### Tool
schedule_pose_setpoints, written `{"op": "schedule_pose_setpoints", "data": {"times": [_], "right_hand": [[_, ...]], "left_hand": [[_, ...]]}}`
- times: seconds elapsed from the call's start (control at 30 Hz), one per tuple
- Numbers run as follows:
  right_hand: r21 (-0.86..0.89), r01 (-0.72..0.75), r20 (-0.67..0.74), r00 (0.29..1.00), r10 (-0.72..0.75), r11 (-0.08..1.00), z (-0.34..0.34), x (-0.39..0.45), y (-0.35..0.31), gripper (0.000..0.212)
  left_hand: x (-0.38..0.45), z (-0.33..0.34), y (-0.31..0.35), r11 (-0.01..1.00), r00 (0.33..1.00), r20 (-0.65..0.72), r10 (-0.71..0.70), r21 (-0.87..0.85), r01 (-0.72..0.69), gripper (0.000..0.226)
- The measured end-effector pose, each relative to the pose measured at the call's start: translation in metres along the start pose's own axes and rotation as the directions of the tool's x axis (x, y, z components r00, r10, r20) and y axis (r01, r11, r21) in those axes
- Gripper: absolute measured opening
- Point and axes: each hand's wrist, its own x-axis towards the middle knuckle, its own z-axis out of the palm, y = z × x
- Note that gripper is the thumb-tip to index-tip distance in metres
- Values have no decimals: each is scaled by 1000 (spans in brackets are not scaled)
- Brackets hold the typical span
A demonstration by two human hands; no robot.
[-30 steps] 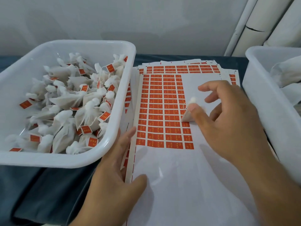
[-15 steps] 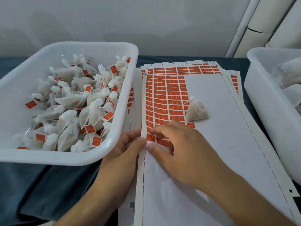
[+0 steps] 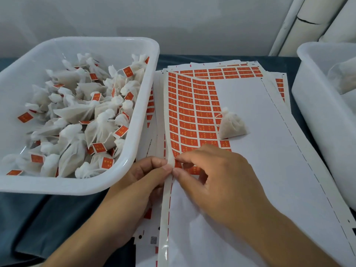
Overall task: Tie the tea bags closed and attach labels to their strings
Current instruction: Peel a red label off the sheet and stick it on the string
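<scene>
left hand (image 3: 146, 176) pinching the sticker sheet (image 3: 250, 170) edge, right hand (image 3: 213, 176) pinching a sticker, tea bag (image 3: 231, 124) at one o'clock, full tub (image 3: 134, 105) at ten o'clock

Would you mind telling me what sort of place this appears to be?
Probably a small hand-packing workstation for tea: a white bin heaped with tied, labelled tea bags, stacked sheets of orange labels, and one loose tea bag awaiting its label.

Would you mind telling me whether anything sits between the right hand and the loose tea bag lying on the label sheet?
Nothing visible does. The right hand is at the sheet's left edge, and only flat rows of orange labels lie between it and the tea bag. The bin of finished bags stands off to the left.
</scene>
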Motion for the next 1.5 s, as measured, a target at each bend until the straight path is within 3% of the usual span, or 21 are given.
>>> {"op": "schedule_pose_setpoints", "data": {"times": [0.23, 0.53, 0.73, 0.87, 1.03, 1.17, 1.27, 1.5], "right_hand": [[90, 14, -108, 994, -4, 996, 12, -5, 2, 50], [117, 11, -141, 990, 6, 993, 17, -2, 6, 48], [101, 49, -245, 969, -23, 994, 18, -4, 7, 37], [124, 37, -240, 971, -6, 992, 20, -2, 8, 42], [221, -68, -153, 983, 103, 973, 17, 2, 10, 26], [511, -158, -74, 971, 226, 845, 8, 7, 14, 22], [705, -228, -16, 942, 336, 672, -6, 8, 14, 20], [865, -71, -136, 920, 368, 497, -46, 15, 22, 17]], "left_hand": [[-4, 7, -3, 988, 990, -83, 118, 105, -109, 26], [-4, 9, -4, 967, 978, -42, 202, 169, -193, 20], [-3, 9, -9, 931, 956, -34, 292, 241, -275, 20], [-3, 12, -12, 899, 933, -58, 356, 292, -326, 16], [-6, 12, -15, 867, 892, -144, 429, 341, -362, 13], [-8, 10, -19, 750, 819, -145, 555, 514, -417, 27], [-9, 7, -20, 673, 825, -112, 553, 643, -364, 29], [-17, 11, -14, 518, 853, -38, 520, 808, -280, 42]]}}
